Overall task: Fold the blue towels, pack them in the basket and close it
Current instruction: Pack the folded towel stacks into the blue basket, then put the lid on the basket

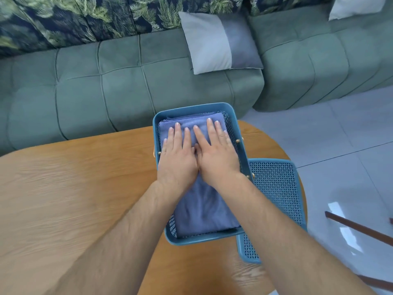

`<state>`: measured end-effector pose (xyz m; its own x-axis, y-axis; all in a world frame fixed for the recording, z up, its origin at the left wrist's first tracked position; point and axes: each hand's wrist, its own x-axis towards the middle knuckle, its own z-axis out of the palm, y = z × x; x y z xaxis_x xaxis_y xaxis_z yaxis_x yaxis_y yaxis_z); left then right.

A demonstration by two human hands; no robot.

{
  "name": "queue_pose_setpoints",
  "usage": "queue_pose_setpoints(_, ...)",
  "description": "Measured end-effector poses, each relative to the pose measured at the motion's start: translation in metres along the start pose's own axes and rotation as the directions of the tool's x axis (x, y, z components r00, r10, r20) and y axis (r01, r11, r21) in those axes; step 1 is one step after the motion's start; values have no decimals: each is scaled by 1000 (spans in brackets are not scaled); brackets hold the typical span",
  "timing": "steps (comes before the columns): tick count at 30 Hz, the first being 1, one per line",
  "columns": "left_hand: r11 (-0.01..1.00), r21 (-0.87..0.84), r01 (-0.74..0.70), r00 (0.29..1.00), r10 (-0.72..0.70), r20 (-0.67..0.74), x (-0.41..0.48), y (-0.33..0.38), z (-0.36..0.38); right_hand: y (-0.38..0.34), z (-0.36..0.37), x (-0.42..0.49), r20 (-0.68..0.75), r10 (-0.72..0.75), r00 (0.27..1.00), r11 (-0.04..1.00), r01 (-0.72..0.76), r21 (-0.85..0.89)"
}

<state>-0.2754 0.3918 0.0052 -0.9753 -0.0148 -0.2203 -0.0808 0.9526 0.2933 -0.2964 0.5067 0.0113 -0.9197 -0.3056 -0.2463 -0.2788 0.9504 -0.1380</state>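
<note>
A grey cushion lies on the green sofa (leaf-print backrest) behind the wooden table.

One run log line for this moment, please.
phase: packing | left hand, right hand: flat, pressing blue towels in basket | lid: off, beside basket on table | pending: close basket

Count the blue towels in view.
1 shows plainly: a folded blue cloth towel inside the blue perforated plastic basket, pressed by the left hand and right hand. Others may hide beneath.
</note>
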Motion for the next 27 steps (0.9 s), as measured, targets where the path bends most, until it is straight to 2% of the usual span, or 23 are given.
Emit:
queue_pose_setpoints(3,991,132,-11,999,6,43,2,-6,11,4,17,3,19,-12,1000,999,12,-41)
queue_pose_setpoints(8,974,225,2,989,-35,143,11,-5,14,7,25,9,49,11,999,1000,-11,10)
queue_pose_setpoints(15,968,239,72,976,-118,181,17,-2,22,13,34,16,83,3,997,1000,-5,28)
queue_pose_setpoints(20,956,282,79,974,-135,182,20,-3,28,14,41,22,97,-5,995,1000,4,12)
queue_pose_setpoints(27,970,233,64,967,-118,225,19,6,4,13,14,24,175,-26,984,1000,24,15)
